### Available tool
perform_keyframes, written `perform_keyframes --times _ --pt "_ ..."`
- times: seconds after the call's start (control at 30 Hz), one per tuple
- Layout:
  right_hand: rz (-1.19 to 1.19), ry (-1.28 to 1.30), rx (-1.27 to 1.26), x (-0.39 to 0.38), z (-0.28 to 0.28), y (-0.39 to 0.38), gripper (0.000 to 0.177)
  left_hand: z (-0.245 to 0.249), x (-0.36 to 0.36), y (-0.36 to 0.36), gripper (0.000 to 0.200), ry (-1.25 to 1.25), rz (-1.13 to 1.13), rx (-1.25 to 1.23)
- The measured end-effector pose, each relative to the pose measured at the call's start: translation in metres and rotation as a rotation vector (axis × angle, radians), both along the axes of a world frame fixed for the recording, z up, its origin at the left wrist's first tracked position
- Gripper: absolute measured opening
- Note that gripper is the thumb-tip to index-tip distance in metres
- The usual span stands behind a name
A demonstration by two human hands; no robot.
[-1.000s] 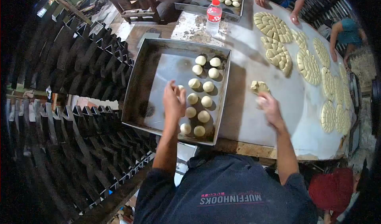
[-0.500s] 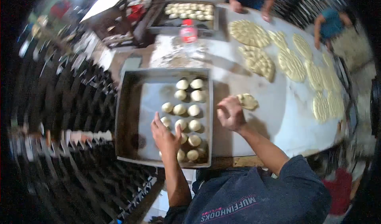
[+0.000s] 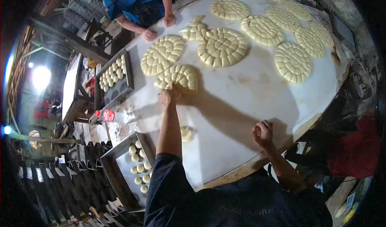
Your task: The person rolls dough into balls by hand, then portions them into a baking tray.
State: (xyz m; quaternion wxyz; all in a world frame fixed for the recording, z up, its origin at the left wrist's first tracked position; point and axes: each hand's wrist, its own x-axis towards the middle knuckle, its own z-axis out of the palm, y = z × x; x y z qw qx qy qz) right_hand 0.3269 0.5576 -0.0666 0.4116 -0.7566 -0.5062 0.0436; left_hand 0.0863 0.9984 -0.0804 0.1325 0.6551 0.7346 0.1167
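Note:
My left hand (image 3: 169, 95) reaches far across the table, its fingers closed at the near edge of a partly used round of scored dough (image 3: 181, 78). Part of that grip is hidden by the hand itself. My right hand (image 3: 262, 134) hovers over the table's near right side, fingers curled in; whether anything is inside is hidden. A small lump of dough (image 3: 186, 134) lies on the table beside my left forearm. At the lower left, the metal tray (image 3: 124, 174) holds several dough balls (image 3: 140, 168), partly covered by my left sleeve.
More scored dough rounds (image 3: 222, 47) lie across the table (image 3: 237, 102). A second tray (image 3: 129, 72) with dough balls stands at the far left, near a red-labelled bottle (image 3: 107, 115). Another person's hands (image 3: 149, 35) rest at the far edge. Dark racks (image 3: 60, 195) stand left.
My view has swung to the right. My left hand has left the tray and reached forward to the partly used dough round. My right hand has moved right, away from the small lump.

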Motion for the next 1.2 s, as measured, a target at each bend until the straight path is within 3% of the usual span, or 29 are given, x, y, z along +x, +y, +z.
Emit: perform_keyframes --times 0.03,0.1,0.13,0.23,0.3,0.37,0.43,0.5,0.53,0.57,0.6,0.63,0.67,0.7,0.73,0.77,0.83,0.9,0.93,0.97,1.03,1.07,1.1,1.13,1.17,1.2 --pt "-0.019 -0.053 -0.028 0.004 -0.009 0.003 0.014 -0.015 0.005 0.002 0.081 0.010 -0.003 0.006" --pt "-0.044 -0.088 -0.053 0.006 -0.012 0.008 0.017 -0.048 0.004 0.009 0.087 -0.490 0.240 0.008" --pt "-0.031 -0.051 -0.022 0.009 -0.004 0.014 0.017 -0.070 0.008 0.019 0.079 -0.322 0.441 -0.105" --pt "-0.040 0.070 0.032 0.011 0.001 0.020 0.013 -0.006 0.033 -0.075 0.069 -0.405 0.431 0.025" --pt "-0.079 0.051 0.013 0.009 0.007 0.025 0.011 0.002 0.035 -0.127 0.071 -0.685 0.524 0.167" --pt "-0.069 0.003 0.009 0.009 0.006 0.030 0.012 0.003 0.030 -0.171 0.061 -0.590 0.604 -0.039" --pt "-0.138 0.122 -0.019 0.000 0.000 0.036 0.017 -0.007 0.029 -0.242 0.043 -1.282 0.348 0.207" --pt "-0.030 0.169 0.039 -0.022 -0.011 0.042 0.019 0.036 0.021 -0.318 0.024 -1.508 0.282 -0.058" --pt "0.067 0.225 0.093 -0.035 -0.013 0.039 0.022 0.015 0.009 -0.335 0.023 -1.712 0.171 -0.138" --pt "0.306 0.291 -0.116 -0.056 0.009 0.031 0.029 -0.007 -0.006 -0.348 0.022 -1.911 0.055 -0.224" --pt "0.415 0.244 -0.075 -0.085 -0.006 0.032 0.033 0.014 -0.020 -0.366 0.016 -1.855 0.043 -0.391" --pt "0.358 0.426 -0.112 -0.121 0.007 0.026 0.029 0.019 -0.035 -0.374 0.016 -1.864 0.057 -0.400" --pt "0.294 0.609 -0.156 -0.158 0.020 0.018 0.030 0.021 -0.049 -0.380 0.017 -1.817 -0.036 -0.368" --pt "0.290 0.606 -0.184 -0.182 0.013 0.013 0.030 0.025 -0.062 -0.388 0.019 -1.770 -0.125 -0.338" --pt "0.181 0.668 -0.060 -0.196 0.003 0.011 0.032 0.030 -0.071 -0.391 0.019 -1.851 -0.208 -0.266" --pt "0.076 0.719 0.064 -0.202 -0.008 0.008 0.037 0.027 -0.094 -0.389 0.020 -1.549 -0.327 -0.196" --pt "0.071 0.814 0.117 -0.206 -0.013 -0.010 0.042 0.018 -0.127 -0.391 0.018 -1.425 -0.392 -0.212" --pt "-0.077 1.288 -0.105 -0.201 0.016 -0.024 0.049 0.024 -0.152 -0.398 0.019 -1.273 -0.385 -0.124" --pt "-0.130 1.393 0.018 -0.197 0.019 -0.029 0.048 0.006 -0.166 -0.398 0.018 -1.064 -0.360 -0.049" --pt "-0.169 1.296 0.025 -0.175 0.004 -0.032 0.045 0.012 -0.175 -0.404 0.018 -1.067 -0.340 -0.057" --pt "-0.197 1.022 0.138 -0.122 -0.012 -0.047 0.037 0.041 -0.187 -0.417 0.022 -0.989 -0.061 -0.021" --pt "-0.181 0.844 0.241 -0.099 -0.010 -0.051 0.036 0.037 -0.191 -0.421 0.022 -0.993 -0.059 -0.020" --pt "-0.174 0.841 0.246 -0.077 -0.010 -0.060 0.036 0.028 -0.195 -0.425 0.025 -0.701 -0.338 0.096" --pt "0.062 0.465 0.100 -0.057 -0.011 -0.076 0.032 0.014 -0.198 -0.422 0.027 -0.392 -0.601 0.211" --pt "0.284 0.082 -0.048 -0.039 -0.011 -0.079 0.029 -0.035 -0.210 -0.409 0.031 -0.323 -0.634 0.271" --pt "0.487 -0.272 -0.179 -0.026 0.004 -0.070 0.025 -0.033 -0.205 -0.391 0.032 -0.188 -0.585 0.405"
